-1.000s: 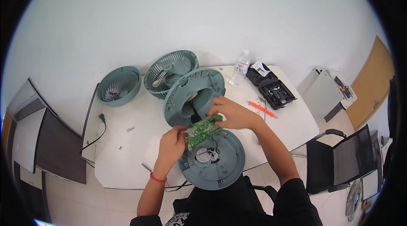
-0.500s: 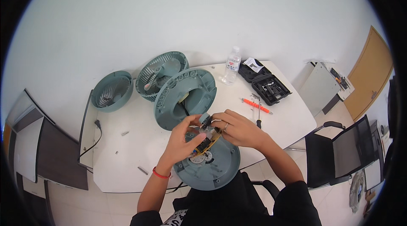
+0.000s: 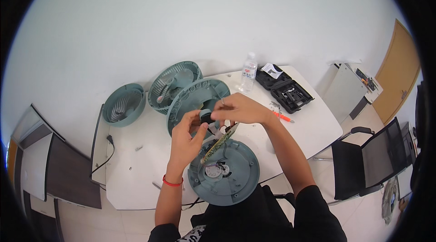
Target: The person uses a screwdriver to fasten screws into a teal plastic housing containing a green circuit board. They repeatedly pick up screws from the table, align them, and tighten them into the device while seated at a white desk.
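Observation:
My left hand [image 3: 185, 136] is closed round a small round part [image 3: 205, 115], grey-green on top and black below. My right hand [image 3: 240, 109] pinches at the right side of this same part, its fingers partly covering it. Just below my fingers, a circuit board [image 3: 219, 144] stands tilted edge-on, with wires running down from it. Under the board lies a round grey-green fan base [image 3: 243, 176], its inside up, with white round gears [image 3: 212, 170] and screw posts. Behind my hands leans a larger ring-shaped fan housing [image 3: 179, 101].
Two slatted fan shells [image 3: 125, 105] [image 3: 175, 83] stand at the back left. Farther right are a water bottle [image 3: 249, 71], an open black tool case [image 3: 290, 92] and an orange screwdriver [image 3: 285, 117]. A plug [image 3: 110, 139] and small metal pieces lie on the left side of the white table [image 3: 150, 169].
Both hands have risen and moved slightly left with the round part. The circuit board has turned from its component side to nearly edge-on, showing wires beneath. More of the base shows.

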### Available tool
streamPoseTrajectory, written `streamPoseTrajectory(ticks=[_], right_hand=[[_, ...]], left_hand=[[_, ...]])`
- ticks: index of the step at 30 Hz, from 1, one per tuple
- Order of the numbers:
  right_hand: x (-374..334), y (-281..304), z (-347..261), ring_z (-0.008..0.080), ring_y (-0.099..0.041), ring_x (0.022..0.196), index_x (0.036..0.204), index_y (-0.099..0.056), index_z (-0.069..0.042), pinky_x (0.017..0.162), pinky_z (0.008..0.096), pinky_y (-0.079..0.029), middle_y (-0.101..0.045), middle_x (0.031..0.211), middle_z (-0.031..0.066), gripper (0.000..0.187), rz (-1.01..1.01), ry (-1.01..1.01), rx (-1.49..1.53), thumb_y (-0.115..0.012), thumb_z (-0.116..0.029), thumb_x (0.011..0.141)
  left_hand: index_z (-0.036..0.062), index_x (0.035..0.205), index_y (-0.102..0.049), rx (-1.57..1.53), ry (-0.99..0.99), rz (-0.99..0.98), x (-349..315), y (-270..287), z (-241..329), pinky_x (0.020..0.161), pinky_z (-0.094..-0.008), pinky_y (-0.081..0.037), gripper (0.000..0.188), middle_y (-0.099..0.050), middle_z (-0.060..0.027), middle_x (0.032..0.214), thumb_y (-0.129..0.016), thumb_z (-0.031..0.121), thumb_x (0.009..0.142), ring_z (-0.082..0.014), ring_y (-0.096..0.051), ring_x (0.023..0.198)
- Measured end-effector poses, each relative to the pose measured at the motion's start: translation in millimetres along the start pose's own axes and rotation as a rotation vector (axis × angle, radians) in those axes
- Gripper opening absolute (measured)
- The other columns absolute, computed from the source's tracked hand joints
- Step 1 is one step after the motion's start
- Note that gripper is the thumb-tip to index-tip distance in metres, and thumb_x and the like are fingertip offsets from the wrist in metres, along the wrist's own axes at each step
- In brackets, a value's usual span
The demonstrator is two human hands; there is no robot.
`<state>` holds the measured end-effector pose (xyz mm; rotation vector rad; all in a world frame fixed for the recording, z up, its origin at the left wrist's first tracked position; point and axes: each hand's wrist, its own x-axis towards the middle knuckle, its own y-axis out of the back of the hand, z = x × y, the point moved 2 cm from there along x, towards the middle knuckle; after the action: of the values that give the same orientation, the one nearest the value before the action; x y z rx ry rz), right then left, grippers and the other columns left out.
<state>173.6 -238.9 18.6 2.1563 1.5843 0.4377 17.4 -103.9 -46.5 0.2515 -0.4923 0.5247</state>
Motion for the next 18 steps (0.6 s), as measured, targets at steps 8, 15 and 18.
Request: streamPoseTrajectory(ticks=[8,15,18], right_hand=[[31,-7,-4,0.0131,-0.064,0.08,0.101,-0.07,0.002,0.074,0.0286,-0.052,-0.071,0.084,0.0075,0.04,0.128,0.302,-0.335,-0.08,-0.033,0.084],[41,-33,35,0.0071,-0.06,0.093,0.106,-0.068,0.001,0.084,0.0269,-0.05,-0.068,0.095,0.0016,0.021,0.071,0.215,0.284,-0.073,-0.016,0.094],[44,-39,38,0.0077,-0.064,0.09,0.106,-0.068,0.002,0.081,0.0254,-0.052,-0.07,0.095,0.0034,0.024,0.154,0.203,0.474,-0.075,-0.016,0.093]], left_hand=[[-0.0015,0.126,-0.059,0.266,-0.169,0.119,11,12,10,0.083,-0.0352,-0.057,0.031,-0.067,-0.0154,0.108,-0.063,0.003,0.096,-0.0261,-0.07,0.09],[-0.001,0.119,-0.064,0.456,-0.141,0.156,16,14,23,0.074,-0.036,-0.054,0.03,-0.064,-0.0147,0.1,-0.067,0.001,0.089,-0.0273,-0.069,0.093],[0.0005,0.114,-0.066,0.543,-0.176,0.125,26,18,26,0.071,-0.0349,-0.052,0.028,-0.065,-0.0117,0.098,-0.07,0.003,0.086,-0.0256,-0.067,0.086]])
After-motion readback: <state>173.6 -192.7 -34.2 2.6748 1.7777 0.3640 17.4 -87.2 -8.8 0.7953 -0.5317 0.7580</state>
